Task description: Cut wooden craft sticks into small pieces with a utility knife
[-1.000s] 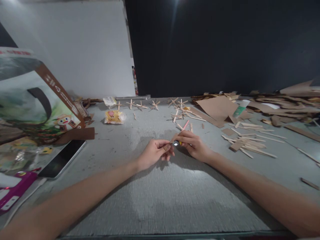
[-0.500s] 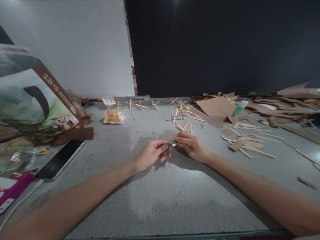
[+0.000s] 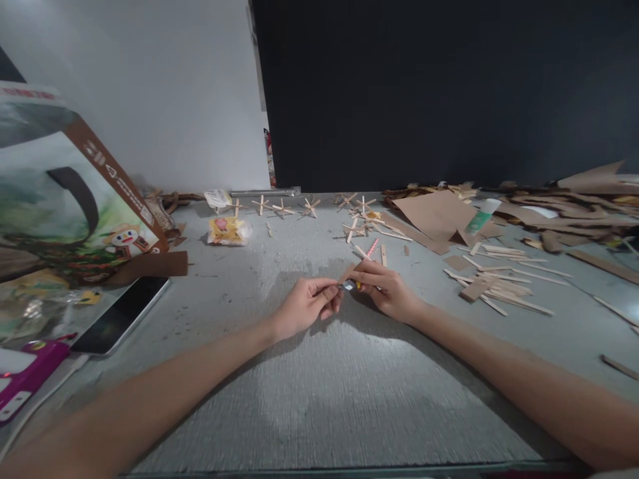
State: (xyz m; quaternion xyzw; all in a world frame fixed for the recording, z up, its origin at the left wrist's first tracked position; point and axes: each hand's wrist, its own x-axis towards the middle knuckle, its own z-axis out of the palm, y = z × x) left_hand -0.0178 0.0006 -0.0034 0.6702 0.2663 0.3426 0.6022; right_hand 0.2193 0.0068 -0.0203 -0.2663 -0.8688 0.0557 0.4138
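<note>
My left hand is closed in a pinch on a small brown cardboard piece, just left of my right hand. My right hand is closed around a small tool with a shiny grey part and a bit of yellow; its kind cannot be made out. The two hands nearly meet at the tool, low over the grey tabletop. Behind my right fingers lie a pink-and-white patterned stick and a few wooden sticks.
Loose wooden sticks and cardboard sheets lie right, with a green-and-white tube. Crossed-stick stars line the back near a yellow packet. Left are a phone, a purple device and a large printed bag.
The grey part of the tool shows more clearly between the hands. My left fingers have curled in slightly. The whole view has shifted a little.
</note>
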